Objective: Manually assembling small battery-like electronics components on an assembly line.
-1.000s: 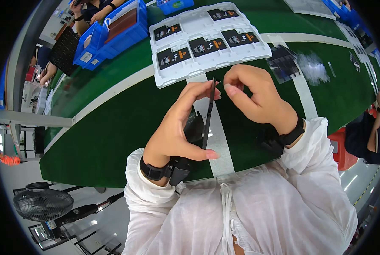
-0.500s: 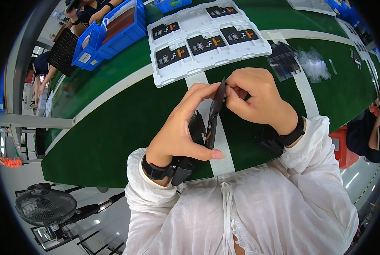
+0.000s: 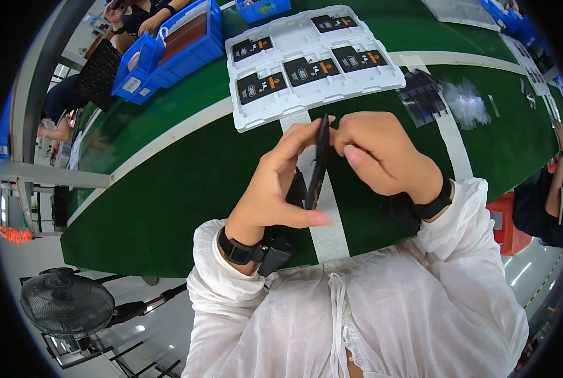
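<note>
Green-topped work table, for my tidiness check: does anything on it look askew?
The loose pile of whitish translucent strips, right of the white plastic tray, looks untidy: they overlap unevenly, and one strip lies apart.

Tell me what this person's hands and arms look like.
The left hand and right hand have no gloves but black wrist straps; a black boxy unit shows on the left one. Loose white sleeves end just behind the straps.
</note>
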A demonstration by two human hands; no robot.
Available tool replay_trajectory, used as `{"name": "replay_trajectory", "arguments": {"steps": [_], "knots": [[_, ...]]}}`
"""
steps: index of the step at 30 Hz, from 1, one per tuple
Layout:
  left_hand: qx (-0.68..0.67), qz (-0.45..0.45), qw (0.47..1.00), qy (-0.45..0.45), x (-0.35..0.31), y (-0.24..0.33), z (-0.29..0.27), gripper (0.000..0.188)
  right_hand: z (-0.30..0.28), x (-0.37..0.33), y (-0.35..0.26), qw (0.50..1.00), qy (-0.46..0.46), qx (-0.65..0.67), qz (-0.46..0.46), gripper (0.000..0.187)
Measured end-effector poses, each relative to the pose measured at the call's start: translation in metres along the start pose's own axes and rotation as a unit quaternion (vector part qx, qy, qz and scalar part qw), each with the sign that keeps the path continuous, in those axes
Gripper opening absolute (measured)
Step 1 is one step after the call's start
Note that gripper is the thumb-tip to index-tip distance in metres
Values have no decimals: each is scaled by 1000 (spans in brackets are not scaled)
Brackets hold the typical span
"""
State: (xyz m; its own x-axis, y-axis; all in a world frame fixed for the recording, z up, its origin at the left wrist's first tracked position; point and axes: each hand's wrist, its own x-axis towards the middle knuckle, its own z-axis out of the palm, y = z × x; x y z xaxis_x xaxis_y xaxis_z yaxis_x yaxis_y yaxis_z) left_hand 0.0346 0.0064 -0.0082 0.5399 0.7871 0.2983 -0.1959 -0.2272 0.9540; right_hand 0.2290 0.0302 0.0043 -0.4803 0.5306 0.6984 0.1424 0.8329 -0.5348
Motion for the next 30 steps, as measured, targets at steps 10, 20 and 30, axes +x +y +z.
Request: {"name": "replay_trajectory", "arguments": {"steps": [10, 20, 30], "knots": [[-168, -32, 982, 82, -2, 29, 24, 118, 12, -2, -9, 814, -24, 498, 299, 28], [-196, -1, 980, 48, -2, 28, 16, 93, 17, -2, -11, 860, -11, 407, 308, 25], [407, 78, 905, 94, 2, 29, 0, 49, 17, -9, -12, 925, 17, 269, 268, 23]]}}
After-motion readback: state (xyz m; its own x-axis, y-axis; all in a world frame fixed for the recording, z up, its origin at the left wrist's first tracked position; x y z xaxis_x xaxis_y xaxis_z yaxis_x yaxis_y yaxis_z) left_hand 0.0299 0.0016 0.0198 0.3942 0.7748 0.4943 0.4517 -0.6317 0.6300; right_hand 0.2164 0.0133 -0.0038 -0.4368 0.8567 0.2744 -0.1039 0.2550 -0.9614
